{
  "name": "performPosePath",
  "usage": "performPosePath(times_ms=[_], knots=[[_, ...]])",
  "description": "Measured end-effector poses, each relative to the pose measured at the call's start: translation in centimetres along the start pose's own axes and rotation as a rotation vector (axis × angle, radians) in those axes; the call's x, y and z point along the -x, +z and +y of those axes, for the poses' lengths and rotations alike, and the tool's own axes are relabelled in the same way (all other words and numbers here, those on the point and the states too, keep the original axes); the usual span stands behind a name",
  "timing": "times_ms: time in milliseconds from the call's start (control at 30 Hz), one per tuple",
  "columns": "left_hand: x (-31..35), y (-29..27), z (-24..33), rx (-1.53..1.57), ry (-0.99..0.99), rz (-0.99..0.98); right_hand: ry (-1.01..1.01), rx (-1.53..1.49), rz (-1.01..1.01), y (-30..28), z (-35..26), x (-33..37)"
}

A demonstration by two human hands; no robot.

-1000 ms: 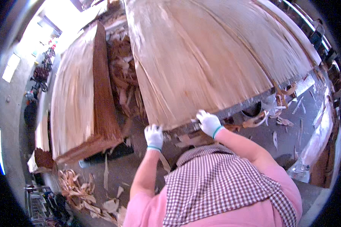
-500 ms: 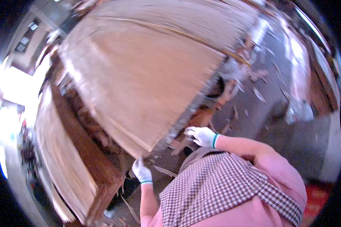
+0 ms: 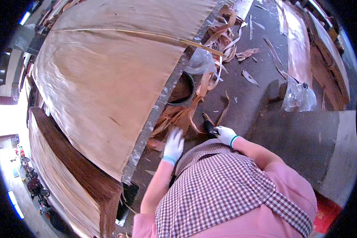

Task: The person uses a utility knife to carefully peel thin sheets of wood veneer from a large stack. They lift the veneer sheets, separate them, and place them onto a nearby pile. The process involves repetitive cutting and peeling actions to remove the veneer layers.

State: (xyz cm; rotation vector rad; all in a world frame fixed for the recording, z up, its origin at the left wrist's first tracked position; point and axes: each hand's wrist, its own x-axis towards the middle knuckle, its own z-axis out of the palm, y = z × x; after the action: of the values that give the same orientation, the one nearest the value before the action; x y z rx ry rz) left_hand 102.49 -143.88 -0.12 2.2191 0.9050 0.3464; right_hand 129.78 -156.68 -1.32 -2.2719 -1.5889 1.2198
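A broad veneer sheet (image 3: 107,87) is spread over the bench (image 3: 154,113), its border laid along the grey edge and one corner set close to the bench's near corner. A thin strip (image 3: 158,36) is laid across the sheet, its end jutting past that edge. The white-gloved left grip (image 3: 173,145) is held just outside the grey edge, blurred, fingers extended, with nothing seen in it; brown scraps (image 3: 179,118) are seen just beyond. The right grip (image 3: 227,136), likewise gloved, is held farther out from that edge, fingers bent at a dark object (image 3: 210,127); whether this is grasped cannot be told.
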Motion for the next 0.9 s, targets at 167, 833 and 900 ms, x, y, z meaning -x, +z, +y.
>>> performPosePath(times_ms=[167,833,900], knots=[[-17.6,4.0,1.5,-0.321,-0.186,-0.057,0.065,-0.047,0.05,-5.2,4.9,0.6],[2.2,-14.1,2.9,-0.086,-0.18,0.637,-0.259,-0.467,-0.028,-7.5,-8.9,-10.1],[8.3,-17.0,-1.9,-0.188,-0.355,0.865,-0.253,-0.615,-0.178,-6.5,-16.6,-10.7]])
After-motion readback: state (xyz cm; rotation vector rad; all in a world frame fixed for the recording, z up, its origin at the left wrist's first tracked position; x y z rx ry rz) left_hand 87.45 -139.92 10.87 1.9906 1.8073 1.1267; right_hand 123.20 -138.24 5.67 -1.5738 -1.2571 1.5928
